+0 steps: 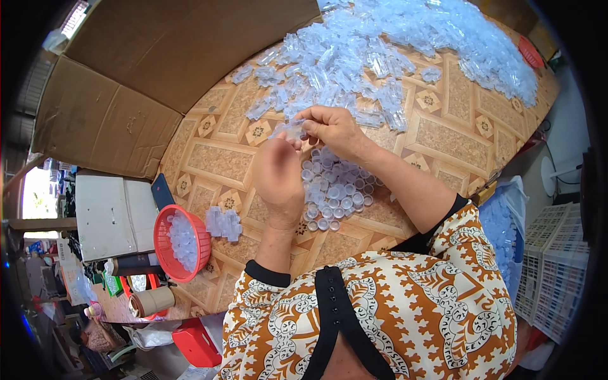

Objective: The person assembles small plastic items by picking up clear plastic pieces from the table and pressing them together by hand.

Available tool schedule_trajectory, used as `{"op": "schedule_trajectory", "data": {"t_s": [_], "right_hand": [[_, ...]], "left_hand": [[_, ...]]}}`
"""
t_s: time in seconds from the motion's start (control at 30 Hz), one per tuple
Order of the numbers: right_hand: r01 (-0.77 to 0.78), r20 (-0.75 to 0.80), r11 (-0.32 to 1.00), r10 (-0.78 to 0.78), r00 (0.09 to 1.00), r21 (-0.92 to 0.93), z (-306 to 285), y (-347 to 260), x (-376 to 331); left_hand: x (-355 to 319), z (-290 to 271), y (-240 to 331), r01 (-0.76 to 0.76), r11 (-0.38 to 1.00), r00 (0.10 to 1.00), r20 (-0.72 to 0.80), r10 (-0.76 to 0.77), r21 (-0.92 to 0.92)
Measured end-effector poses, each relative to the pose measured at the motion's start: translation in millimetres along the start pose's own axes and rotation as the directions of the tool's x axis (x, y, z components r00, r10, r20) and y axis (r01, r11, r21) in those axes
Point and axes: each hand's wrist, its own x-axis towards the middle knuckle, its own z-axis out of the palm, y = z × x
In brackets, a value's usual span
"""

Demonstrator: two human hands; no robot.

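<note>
Patterned brown vinyl covers the desk (437, 136), with flattened cardboard (107, 120) propped along its far left edge. Furthest left, a white box (114, 215) sits beside a red mesh basket (182, 244) holding clear plastic pieces, and a small clump of the same pieces (223, 223) lies just right of it. Below the basket, a brown tape roll (151, 301) and a red lid (196, 345) rest off the desk's edge. The left hand (278, 174) is blurred; whether its grip is closed I cannot tell. It meets the right hand (332, 130), whose fingers pinch a small clear plastic piece (290, 130) between both hands. Under the hands lies a cluster of round clear caps (335, 190). A large heap of clear parts (405, 38) spreads across the far desk. White crates (557, 272) stand at right.
</note>
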Motion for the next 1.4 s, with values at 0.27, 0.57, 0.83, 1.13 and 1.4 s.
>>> {"op": "schedule_trajectory", "data": {"t_s": [0.27, 0.57, 0.83, 1.13, 1.4], "right_hand": [[-0.004, 0.046, 0.986, 0.012, 0.999, -0.168, -16, -7, 4], [0.027, 0.153, 0.98, 0.003, 0.988, -0.198, -14, -4, 0], [0.381, 0.016, 0.733, -0.452, 0.892, -0.564, 4, -2, -16], [0.413, -0.027, 0.728, -0.508, 0.861, -0.547, 1, -6, -20], [-0.438, -0.498, 0.251, -0.28, 0.821, -0.863, -132, -38, 6]], "left_hand": [[18, -33, 6, 0.194, 0.965, 0.966, -0.138, -0.219, -0.175], [6, -23, 8, 0.412, 0.842, 0.901, 0.294, -0.319, -0.349], [-8, -15, 7, 0.303, 0.944, 0.93, 0.257, -0.262, -0.134], [-11, -12, 6, 0.234, 0.972, 0.942, 0.255, -0.219, -0.032], [-8, -16, 3, 0.207, 0.958, 0.965, 0.203, -0.166, -0.199]]}}
